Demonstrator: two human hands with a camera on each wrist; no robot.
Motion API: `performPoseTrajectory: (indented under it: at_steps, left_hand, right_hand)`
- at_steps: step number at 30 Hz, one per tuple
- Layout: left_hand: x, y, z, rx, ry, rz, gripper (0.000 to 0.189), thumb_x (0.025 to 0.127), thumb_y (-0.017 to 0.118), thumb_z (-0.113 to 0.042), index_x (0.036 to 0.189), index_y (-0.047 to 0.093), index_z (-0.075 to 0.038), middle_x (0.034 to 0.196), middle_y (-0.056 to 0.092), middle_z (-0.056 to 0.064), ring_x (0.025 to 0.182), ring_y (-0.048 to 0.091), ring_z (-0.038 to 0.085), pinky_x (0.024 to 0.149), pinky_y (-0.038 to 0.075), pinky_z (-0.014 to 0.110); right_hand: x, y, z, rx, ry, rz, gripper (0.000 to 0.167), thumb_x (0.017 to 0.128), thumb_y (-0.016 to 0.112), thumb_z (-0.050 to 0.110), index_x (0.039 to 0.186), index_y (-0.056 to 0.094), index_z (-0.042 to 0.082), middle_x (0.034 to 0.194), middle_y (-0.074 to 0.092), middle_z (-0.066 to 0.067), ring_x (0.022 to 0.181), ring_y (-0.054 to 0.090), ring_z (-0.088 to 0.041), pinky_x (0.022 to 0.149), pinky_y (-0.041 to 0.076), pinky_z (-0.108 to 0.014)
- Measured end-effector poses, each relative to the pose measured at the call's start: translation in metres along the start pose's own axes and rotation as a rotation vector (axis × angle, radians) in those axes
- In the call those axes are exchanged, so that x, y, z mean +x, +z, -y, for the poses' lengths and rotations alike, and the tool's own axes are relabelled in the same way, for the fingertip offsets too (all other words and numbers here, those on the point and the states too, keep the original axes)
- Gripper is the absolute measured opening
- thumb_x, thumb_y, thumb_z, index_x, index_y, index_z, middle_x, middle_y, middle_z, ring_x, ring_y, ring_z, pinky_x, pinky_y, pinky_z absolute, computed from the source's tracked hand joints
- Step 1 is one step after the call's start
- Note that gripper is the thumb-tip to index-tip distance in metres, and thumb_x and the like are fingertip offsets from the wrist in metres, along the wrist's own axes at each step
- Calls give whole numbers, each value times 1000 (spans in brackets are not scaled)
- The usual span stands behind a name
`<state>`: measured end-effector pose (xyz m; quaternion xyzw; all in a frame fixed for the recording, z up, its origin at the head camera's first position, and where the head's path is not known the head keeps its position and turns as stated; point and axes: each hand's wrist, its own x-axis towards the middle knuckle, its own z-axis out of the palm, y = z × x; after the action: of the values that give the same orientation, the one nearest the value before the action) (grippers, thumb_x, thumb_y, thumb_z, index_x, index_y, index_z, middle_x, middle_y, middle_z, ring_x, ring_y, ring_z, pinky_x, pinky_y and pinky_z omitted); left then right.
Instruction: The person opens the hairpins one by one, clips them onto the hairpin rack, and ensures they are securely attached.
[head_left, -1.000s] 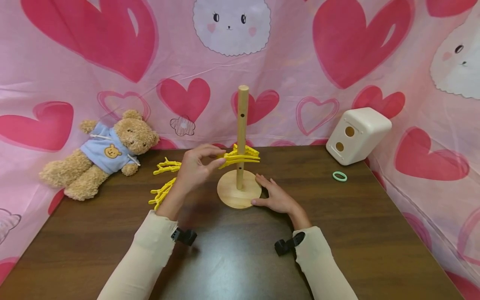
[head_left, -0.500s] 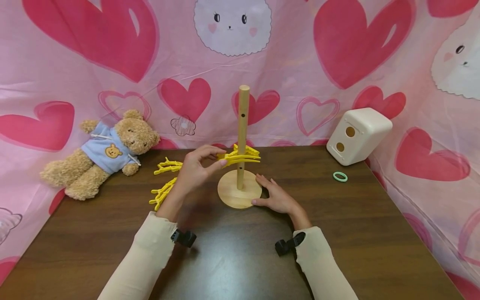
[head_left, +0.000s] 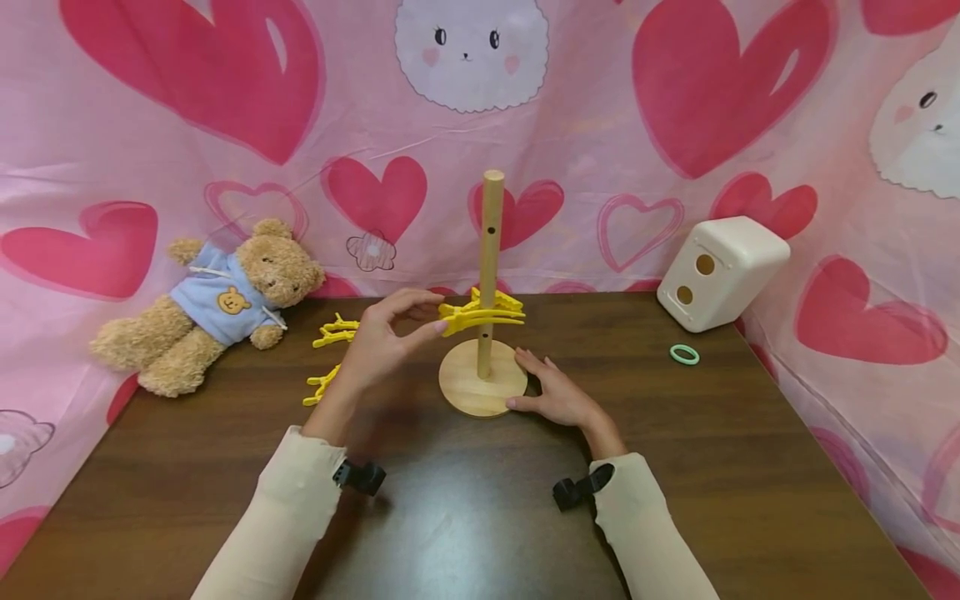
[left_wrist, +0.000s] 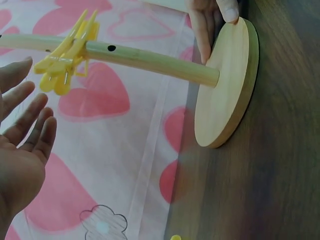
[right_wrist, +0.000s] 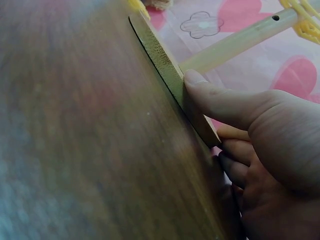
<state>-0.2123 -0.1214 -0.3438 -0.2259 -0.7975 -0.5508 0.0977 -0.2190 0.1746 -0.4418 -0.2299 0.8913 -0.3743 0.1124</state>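
Note:
A wooden stand has a round base [head_left: 483, 392] and an upright post [head_left: 490, 258] with dark holes. Yellow plastic clothes pegs [left_wrist: 67, 55] clamp across the lower part of the post, long tips pointing right in the head view. My left hand [head_left: 386, 342] is beside their left end; the left wrist view shows its fingers [left_wrist: 37, 120] spread and apart from the pegs. My right hand [head_left: 558, 396] holds the right rim of the base, thumb [right_wrist: 200, 87] on top and the other fingers along the edge.
More yellow pegs [head_left: 335, 331] lie left of the stand, partly hidden by my left hand and wrist. A teddy bear [head_left: 225, 296] leans at the back left. Toward the right are a white box with two holes [head_left: 723, 271] and a green ring [head_left: 684, 355].
My left fingers have let go of the yellow pegs and drawn slightly left, while the pegs stay on the post. My right hand keeps its place on the base.

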Motion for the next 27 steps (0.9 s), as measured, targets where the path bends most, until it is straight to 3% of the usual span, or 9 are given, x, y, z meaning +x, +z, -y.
performPoseTrajectory:
  at_steps: [4,14,27]
  left_hand:
    - [-5,-5,3,37,-31,2,39,90,79,-19,126,69,-7,122,68,8,105,64,24,93,52,33]
    - [-21,-30,12,131,-65,-18,40,92,77,-22,129,68,-10,127,66,6,109,60,21,96,51,43]
    - [-46,-66,28,172,-54,-86,38,93,75,-16,130,68,-9,125,67,13,105,59,9,91,48,21]
  right_hand:
    - [-2,1,-1,3,-8,-3,86,91,78,29,154,31,-8,163,24,-21,152,17,-38,123,4,-53]
    - [-3,1,-1,6,-9,-8,86,91,78,29,154,32,-7,163,24,-21,152,16,-38,123,5,-53]
    - [0,-1,-1,4,2,5,88,91,78,30,155,31,-6,164,23,-19,152,16,-36,123,3,-51]
